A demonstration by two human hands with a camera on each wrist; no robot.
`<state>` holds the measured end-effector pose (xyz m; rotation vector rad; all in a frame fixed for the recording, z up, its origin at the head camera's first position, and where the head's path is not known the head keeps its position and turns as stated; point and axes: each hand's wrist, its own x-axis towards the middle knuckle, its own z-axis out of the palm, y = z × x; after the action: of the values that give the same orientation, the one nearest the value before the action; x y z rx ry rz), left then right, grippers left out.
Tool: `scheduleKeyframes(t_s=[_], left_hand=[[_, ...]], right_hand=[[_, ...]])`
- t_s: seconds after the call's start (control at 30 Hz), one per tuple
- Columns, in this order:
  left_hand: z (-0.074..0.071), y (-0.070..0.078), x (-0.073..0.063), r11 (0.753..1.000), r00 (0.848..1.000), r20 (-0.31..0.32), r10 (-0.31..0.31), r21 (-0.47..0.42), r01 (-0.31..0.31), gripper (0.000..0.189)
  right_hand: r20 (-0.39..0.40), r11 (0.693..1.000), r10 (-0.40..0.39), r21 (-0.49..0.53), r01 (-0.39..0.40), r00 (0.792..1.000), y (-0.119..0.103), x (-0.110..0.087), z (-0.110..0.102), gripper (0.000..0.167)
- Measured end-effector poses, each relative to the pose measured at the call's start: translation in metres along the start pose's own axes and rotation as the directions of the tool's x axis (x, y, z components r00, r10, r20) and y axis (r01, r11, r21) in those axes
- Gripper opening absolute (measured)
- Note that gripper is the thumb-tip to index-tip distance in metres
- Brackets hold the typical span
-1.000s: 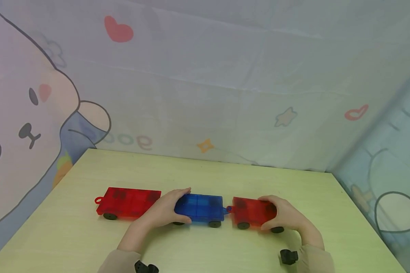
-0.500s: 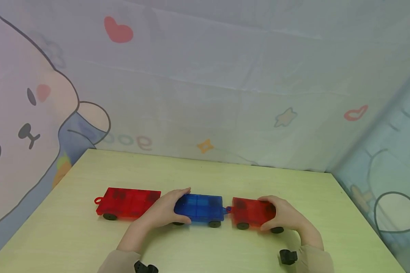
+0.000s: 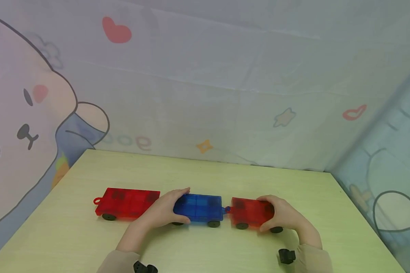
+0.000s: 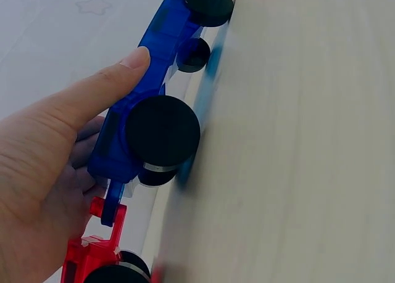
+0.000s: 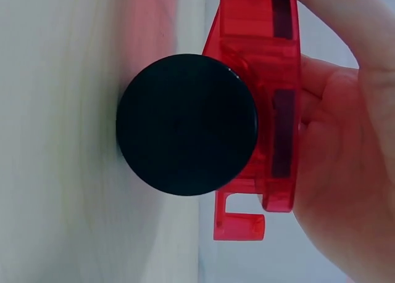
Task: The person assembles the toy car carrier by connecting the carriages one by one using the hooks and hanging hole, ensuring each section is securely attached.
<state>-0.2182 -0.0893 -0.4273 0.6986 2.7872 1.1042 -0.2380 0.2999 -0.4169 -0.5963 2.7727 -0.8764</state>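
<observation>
Across the front of a blue translucent toy train car (image 3: 205, 208) my left hand (image 3: 160, 208) holds its left end, thumb on the near side. In the left wrist view that thumb presses the side of the car above a black wheel (image 4: 163, 130). My right hand (image 3: 285, 214) grips the right end of a shorter-looking red toy train car (image 3: 249, 210); a red hook (image 5: 241, 226) sticks out of its end in the right wrist view. Between the blue and right red cars, their couplings meet. A blue coupling tab (image 4: 112, 203) overlaps the hook of another red car (image 3: 130, 203) on the left.
All three cars stand in a row on a pale wooden table (image 3: 205, 250). A red ring (image 3: 97, 201) projects from the left car's far end. Behind the table hangs a printed cloth (image 3: 205, 83). Small black wrist cameras (image 3: 287, 256) sit by both sleeves.
</observation>
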Motion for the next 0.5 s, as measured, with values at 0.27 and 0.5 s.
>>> scheduleKeyframes(t_s=[0.27, 0.5], left_hand=[[-0.001, 0.001, 0.0, 0.999, 1.0, 0.004, -0.008, 0.034, 0.008, 0.088], [-0.01, 0.007, -0.004, 0.995, 1.0, -0.003, 0.003, 0.098, -0.003, 0.089]], right_hand=[[0.015, 1.0, 0.009, -0.016, -0.009, 1.0, -0.005, 0.0, 0.0, 0.09], [0.045, 0.999, 0.043, 0.006, -0.043, 0.998, -0.019, -0.002, -0.003, 0.088]])
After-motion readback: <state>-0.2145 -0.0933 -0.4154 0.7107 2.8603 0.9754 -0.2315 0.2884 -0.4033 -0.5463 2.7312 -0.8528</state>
